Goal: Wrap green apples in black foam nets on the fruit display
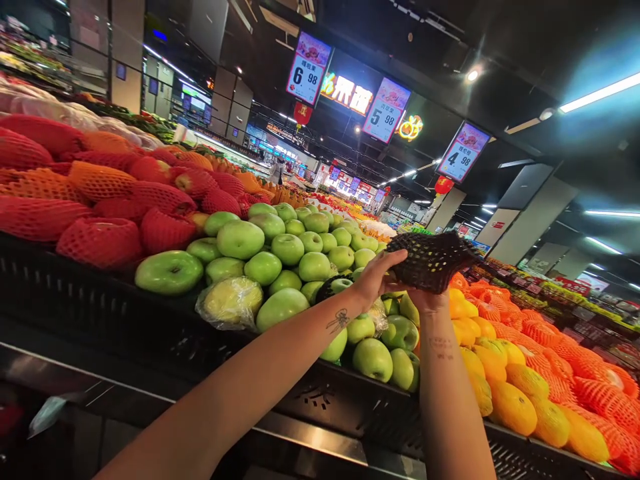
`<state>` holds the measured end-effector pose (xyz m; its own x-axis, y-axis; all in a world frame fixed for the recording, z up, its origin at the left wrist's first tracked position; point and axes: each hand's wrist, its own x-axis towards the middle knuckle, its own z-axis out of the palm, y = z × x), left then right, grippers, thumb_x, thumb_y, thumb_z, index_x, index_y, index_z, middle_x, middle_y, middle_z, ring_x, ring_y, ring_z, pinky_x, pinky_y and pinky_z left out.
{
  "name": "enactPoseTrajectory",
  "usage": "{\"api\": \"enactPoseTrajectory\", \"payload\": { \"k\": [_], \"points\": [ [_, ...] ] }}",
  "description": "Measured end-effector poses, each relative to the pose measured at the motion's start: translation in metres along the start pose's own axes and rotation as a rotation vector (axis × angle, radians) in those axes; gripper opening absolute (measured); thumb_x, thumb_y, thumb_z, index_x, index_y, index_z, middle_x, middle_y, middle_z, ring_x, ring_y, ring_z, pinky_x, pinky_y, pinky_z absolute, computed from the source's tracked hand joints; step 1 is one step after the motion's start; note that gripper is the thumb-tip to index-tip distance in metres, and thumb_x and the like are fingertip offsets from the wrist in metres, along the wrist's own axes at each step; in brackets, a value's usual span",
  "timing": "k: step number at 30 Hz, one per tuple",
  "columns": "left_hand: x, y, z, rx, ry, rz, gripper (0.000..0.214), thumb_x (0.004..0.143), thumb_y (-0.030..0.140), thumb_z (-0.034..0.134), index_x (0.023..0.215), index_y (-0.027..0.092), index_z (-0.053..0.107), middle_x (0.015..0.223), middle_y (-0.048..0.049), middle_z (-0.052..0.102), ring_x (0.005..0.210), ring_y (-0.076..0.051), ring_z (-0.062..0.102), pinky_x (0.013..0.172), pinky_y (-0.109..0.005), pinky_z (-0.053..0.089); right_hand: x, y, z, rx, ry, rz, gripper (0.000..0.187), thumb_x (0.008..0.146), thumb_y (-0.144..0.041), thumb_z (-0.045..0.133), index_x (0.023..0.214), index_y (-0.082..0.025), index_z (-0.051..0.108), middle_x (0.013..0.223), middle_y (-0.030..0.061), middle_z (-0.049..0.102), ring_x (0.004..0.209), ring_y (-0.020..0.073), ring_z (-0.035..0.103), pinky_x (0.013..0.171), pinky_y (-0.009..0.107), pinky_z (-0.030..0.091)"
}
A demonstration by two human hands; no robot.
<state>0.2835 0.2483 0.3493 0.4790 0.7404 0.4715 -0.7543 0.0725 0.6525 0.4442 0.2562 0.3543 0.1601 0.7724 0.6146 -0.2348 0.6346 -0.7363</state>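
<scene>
Black foam net (427,263), held two-handed
Left hand (376,279) curls on at eight o'clock — right hand (430,301) grips at six.

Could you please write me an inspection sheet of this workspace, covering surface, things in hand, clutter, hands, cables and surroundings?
Surface: black crate filled with green apples.
Things in hand: black mesh sleeve, held up; its contents cannot be made out clearly.
Clutter: yellowish fruit in clear wrap among the apples, near the front edge.
Hands: left hand grips the sleeve; right hand is at its underside, fingers mostly hidden.
Cables: nothing seen.
Surroundings: red-netted fruit left, oranges right, price signs overhead.
</scene>
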Motion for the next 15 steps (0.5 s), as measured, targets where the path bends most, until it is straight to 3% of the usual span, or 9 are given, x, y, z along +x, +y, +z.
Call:
{"api": "enactPoseTrajectory", "payload": {
  "k": [4,8,15],
  "points": [
    [-0.0059,0.0034,0.0012,0.033,-0.047,0.036,0.049,0.064,0.044,0.076,0.104,0.024,0.056,0.098,-0.0019,0.064,0.074,-0.015,0.061,0.061,-0.028,0.058,-0.0045,-0.0023,0.0002,0.066,0.01,-0.092,0.075,0.039,-0.064,0.087,0.104,-0.027,0.075,0.115,0.0056,0.072,0.117,0.0326,0.061,0.113,0.058,0.04],
    [-0.006,0.0008,0.0016,0.009,-0.006,0.079,0.051,0.064,0.046,0.075,0.104,0.024,0.054,0.096,-0.0024,0.062,0.074,-0.015,0.06,0.057,-0.025,0.057,-0.0045,-0.0007,-0.0011,0.097,0.017,-0.151,0.072,0.041,-0.06,0.087,0.104,-0.027,0.075,0.112,0.006,0.072,0.121,0.0345,0.058,0.116,0.059,0.035],
    [-0.0061,-0.0006,0.0034,0.025,0.059,0.093,0.051,0.06,0.046,0.077,0.099,0.024,0.052,0.089,-0.0001,0.059,0.069,-0.012,0.057,0.058,-0.025,0.055,-0.0039,-0.0007,-0.0001,0.13,-0.065,-0.253,0.059,0.057,-0.058,0.082,0.108,-0.03,0.073,0.111,-0.0007,0.073,0.107,0.0219,0.065,0.102,0.039,0.051]
  ]
}}
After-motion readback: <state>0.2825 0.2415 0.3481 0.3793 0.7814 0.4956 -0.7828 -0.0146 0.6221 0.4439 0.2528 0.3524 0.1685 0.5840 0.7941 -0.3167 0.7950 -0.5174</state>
